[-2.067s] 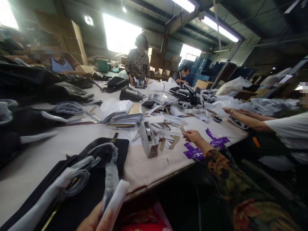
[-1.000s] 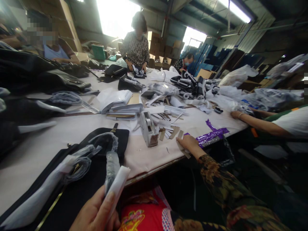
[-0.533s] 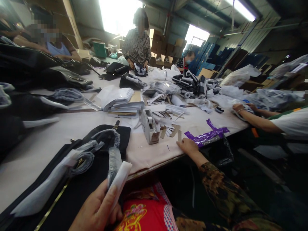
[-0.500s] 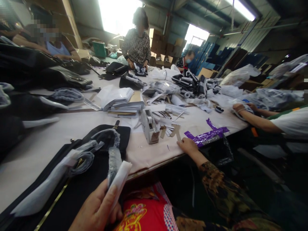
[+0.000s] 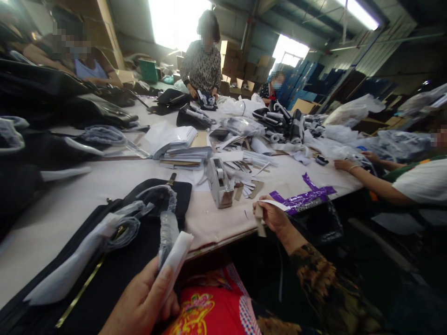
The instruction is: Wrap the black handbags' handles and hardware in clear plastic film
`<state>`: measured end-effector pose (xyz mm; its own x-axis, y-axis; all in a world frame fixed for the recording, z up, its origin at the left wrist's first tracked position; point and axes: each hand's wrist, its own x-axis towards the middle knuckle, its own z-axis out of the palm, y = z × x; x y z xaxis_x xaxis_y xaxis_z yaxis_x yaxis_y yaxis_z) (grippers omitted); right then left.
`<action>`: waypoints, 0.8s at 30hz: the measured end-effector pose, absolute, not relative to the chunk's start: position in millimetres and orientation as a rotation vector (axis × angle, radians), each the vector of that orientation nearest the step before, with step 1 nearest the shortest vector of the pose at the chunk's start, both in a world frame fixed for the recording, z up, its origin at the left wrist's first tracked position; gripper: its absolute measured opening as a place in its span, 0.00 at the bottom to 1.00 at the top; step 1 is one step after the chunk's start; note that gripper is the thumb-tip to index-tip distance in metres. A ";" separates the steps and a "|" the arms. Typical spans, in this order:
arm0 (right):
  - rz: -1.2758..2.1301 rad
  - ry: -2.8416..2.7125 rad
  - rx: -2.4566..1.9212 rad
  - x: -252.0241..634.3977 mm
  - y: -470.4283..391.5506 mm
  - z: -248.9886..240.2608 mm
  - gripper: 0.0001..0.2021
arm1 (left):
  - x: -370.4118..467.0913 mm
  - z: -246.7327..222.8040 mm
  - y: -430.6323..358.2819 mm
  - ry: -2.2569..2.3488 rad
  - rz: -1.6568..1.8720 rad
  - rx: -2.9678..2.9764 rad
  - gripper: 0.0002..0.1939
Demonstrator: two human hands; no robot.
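Observation:
My left hand [image 5: 146, 291] is closed around a wrapped bag strap [image 5: 178, 253] with white foam round its end. That strap belongs to a black bag [image 5: 153, 249] lying on the table at the left, with more clear and white wrapping on it. Near the table's front edge, my right hand [image 5: 274, 215] pinches a paper strip [image 5: 260, 218], brown where it hangs down; a white strip lies across the fingers. A grey tape dispenser [image 5: 220, 186] stands between the hands, beside scattered strips [image 5: 246, 184].
A purple plastic wrapper [image 5: 307, 197] lies right of my right hand. Behind the dispenser sits a paper stack [image 5: 185, 151]. Black bags [image 5: 94, 111] are heaped at the left. One person [image 5: 206, 60] stands across the table [image 5: 118, 179]; another person's arm [image 5: 370, 181] reaches in at the right.
My right hand has lifted slightly off the table edge and now shows the strips in its fingers. My left hand keeps its grip on the strap. The view has shifted slightly.

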<state>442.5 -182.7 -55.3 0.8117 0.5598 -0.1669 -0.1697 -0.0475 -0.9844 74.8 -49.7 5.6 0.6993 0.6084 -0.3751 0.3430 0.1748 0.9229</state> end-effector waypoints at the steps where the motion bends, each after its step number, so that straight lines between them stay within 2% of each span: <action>1: 0.655 -0.322 -1.453 437.1 -180.4 -51.6 0.13 | 74.6 5.4 -49.6 0.838 0.222 1.428 0.29; 8: 0.829 -0.362 -1.312 400.7 -157.5 -33.4 0.15 | 70.5 -2.8 -42.0 0.746 0.132 1.433 0.30; 12: 0.946 -0.398 -1.384 378.7 -146.8 -33.1 0.20 | 69.7 -4.9 -41.0 0.729 0.130 1.439 0.28; 17: 1.067 -0.526 -1.452 361.5 -142.5 -38.2 0.23 | 68.4 -3.6 -42.4 0.705 0.139 1.433 0.24; 24: 1.233 -0.584 -1.271 339.4 -135.4 -36.7 0.17 | 64.9 -7.2 -44.0 0.716 0.161 1.430 0.22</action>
